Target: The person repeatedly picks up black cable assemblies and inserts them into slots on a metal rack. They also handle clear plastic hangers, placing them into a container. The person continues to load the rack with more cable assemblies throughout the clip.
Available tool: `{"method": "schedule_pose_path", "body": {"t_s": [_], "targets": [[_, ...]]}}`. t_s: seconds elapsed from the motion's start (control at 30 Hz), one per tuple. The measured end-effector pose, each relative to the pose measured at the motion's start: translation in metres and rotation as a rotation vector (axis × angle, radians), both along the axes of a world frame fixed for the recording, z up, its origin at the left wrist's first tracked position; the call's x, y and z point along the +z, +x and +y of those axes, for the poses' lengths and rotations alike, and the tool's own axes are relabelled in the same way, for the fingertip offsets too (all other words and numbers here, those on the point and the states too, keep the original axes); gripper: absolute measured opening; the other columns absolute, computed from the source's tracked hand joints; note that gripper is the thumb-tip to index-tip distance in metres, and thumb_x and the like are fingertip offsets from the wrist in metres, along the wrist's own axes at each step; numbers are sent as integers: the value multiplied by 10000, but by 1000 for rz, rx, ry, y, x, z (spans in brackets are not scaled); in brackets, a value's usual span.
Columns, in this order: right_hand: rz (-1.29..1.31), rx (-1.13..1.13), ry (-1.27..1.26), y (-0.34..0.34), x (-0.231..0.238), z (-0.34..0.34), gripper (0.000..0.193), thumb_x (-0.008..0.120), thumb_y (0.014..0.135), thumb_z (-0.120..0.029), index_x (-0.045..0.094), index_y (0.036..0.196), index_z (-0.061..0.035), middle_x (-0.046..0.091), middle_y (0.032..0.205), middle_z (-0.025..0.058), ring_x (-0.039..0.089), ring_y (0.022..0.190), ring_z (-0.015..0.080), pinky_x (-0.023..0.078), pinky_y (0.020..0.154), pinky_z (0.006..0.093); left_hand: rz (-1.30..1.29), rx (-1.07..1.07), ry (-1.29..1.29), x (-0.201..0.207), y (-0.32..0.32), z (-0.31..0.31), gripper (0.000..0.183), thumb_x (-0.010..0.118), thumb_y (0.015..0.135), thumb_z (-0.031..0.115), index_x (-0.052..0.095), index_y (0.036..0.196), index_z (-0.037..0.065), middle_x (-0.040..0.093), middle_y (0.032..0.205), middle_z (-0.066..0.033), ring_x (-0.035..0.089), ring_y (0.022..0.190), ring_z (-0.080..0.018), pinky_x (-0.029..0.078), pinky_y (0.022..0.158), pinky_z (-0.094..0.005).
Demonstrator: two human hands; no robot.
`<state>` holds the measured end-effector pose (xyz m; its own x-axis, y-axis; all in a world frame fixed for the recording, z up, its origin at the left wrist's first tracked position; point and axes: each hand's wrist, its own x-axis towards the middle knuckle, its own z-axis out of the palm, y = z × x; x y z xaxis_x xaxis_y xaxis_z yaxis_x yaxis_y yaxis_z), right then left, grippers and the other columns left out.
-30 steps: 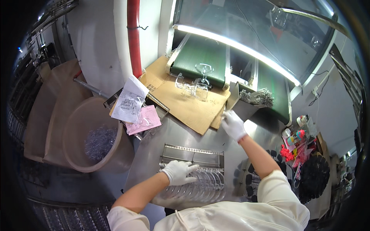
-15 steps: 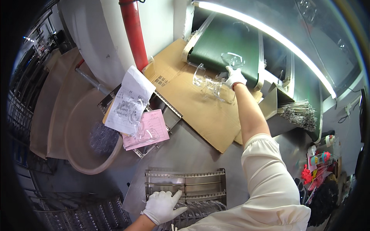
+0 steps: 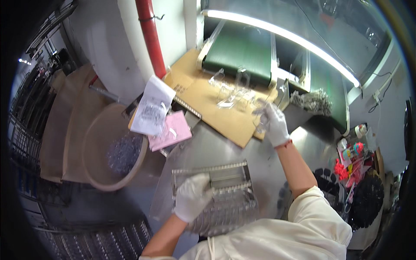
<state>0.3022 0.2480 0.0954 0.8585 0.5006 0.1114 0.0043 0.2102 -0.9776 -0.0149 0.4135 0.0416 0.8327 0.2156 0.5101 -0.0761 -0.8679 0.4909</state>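
Note:
My right hand (image 3: 275, 124), in a white glove, is off the front right edge of the cardboard sheet (image 3: 225, 125). Its fingers are closed on a clear plastic lens (image 3: 260, 124), thin and partly blurred. Over the left part of a metal rack (image 3: 236, 187) is my left hand (image 3: 193, 197), also gloved; motion smears its fingers, so their grip is unclear. Clear curved pieces (image 3: 221, 220) stand in a row along the rack's near side. More clear plastic pieces (image 3: 227, 96) lie on the cardboard, in front of a green conveyor belt (image 3: 238, 52).
White paper (image 3: 149, 108) and pink sheets (image 3: 173, 134) lie left of the cardboard. A large round tub (image 3: 93, 160) at left holds clear material. Thin metal parts (image 3: 314, 102) fill a bin at right. A bright tube light (image 3: 286, 37) crosses above the belts.
My right hand has come back from the belt toward me, bringing the clear lens. My left hand has shifted slightly over the rack. The whole view has turned a little.

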Motion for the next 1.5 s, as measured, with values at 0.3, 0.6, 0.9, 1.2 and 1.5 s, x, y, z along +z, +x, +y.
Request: {"method": "schedule_pose_path", "body": {"t_s": [0.3,0.6,0.9,1.2,1.5], "targets": [[-727,224,-234,-240,-21,4,222,661,991,-290,658,1017,-69,708,860,89,649,667,243,507,588,369,233,123,-907,30,-59,-3,209,657,1020,181,740,1056,-6,644,670,9,577,581,-112,475,550,-308],[-219,464,-692,-210,-63,81,463,484,1079,-403,706,1050,2,746,955,209,718,984,355,541,858,438,71,436,-1223,38,-139,64,185,692,999,195,711,969,14,698,742,-55,581,506,-76,418,457,-205],[-445,508,-1123,-187,-106,156,550,433,1059,-508,741,1096,-55,739,1069,209,682,1047,406,504,935,480,2,416,-1266,26,-166,83,162,698,992,164,714,985,3,713,767,-77,612,556,-86,466,522,-206],[-445,470,-1388,-207,-56,174,725,338,1036,-622,754,1137,-36,725,1156,232,678,1131,397,504,988,449,-24,239,-1191,28,-154,96,188,690,1002,188,732,1019,5,744,822,-69,606,608,-60,471,583,-203],[452,702,-251,-211,-54,117,583,590,999,-579,727,943,-15,717,820,51,702,763,165,541,677,335,182,-55,-906,33,-96,88,243,565,1059,197,736,1002,34,702,747,-23,601,581,-80,449,532,-220]]}}
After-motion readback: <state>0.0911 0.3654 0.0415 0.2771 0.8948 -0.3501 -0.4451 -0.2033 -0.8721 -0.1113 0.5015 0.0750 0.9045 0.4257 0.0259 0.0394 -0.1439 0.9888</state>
